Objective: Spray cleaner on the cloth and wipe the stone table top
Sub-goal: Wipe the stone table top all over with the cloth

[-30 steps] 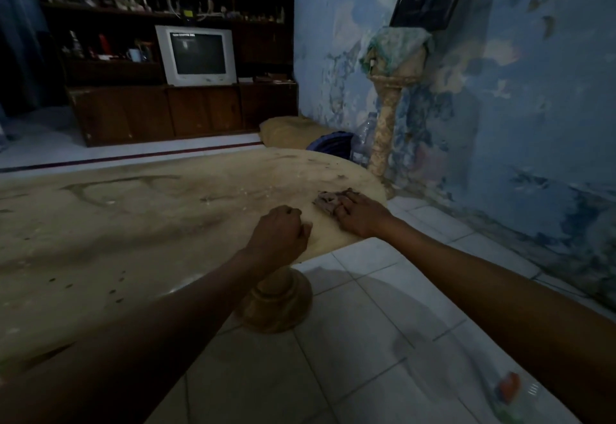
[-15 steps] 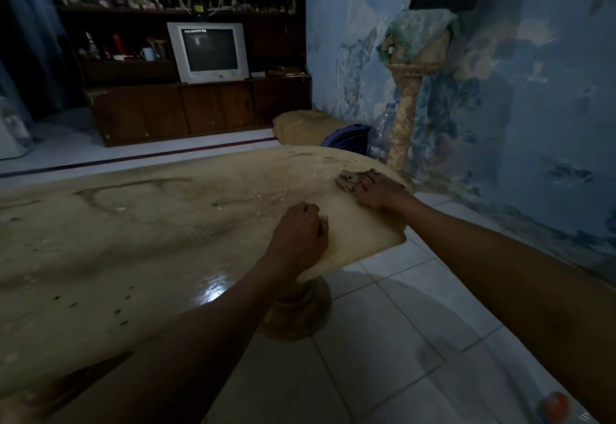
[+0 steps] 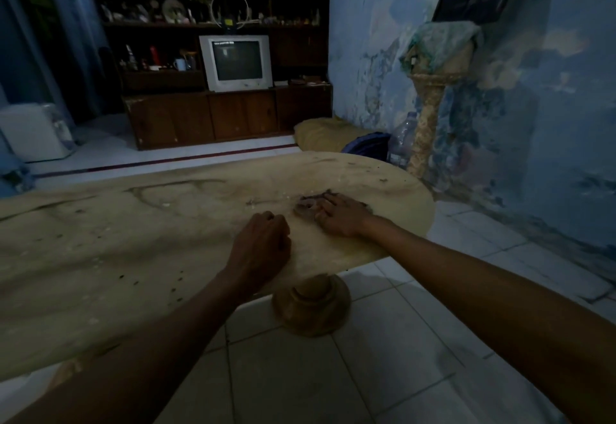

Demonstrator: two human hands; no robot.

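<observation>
The right hand (image 3: 345, 215) is laid flat, palm down, on the stone table top (image 3: 133, 240), near its rounded far-right end. Its fingers (image 3: 325, 205) are spread and pressed onto a small crumpled cloth (image 3: 308, 205); the cloth is pinned under the fingertips rather than gripped, and part of it is seen poking out just beyond and to the left of them. How much of the cloth is hidden under the palm cannot be told in the dim light.

The left hand (image 3: 263, 245) is rested on the table top just left of and nearer than the right hand, apart from it. Its fingers are curled under into a loose fist; nothing is seen held, though the inside of the fist is hidden.

The table top is seen marked with dark streaks and specks, mostly left of the left hand. A round pedestal base (image 3: 311, 305) is seen below the near edge, on the tiled floor (image 3: 366, 373).

Beyond the fingertips, against the peeling blue wall (image 3: 550, 123), a plastic bottle (image 3: 401, 142) and a rope-wrapped post (image 3: 428, 123) are stood. A television (image 3: 236, 62) is set in a dark cabinet (image 3: 206, 113) farther back.
</observation>
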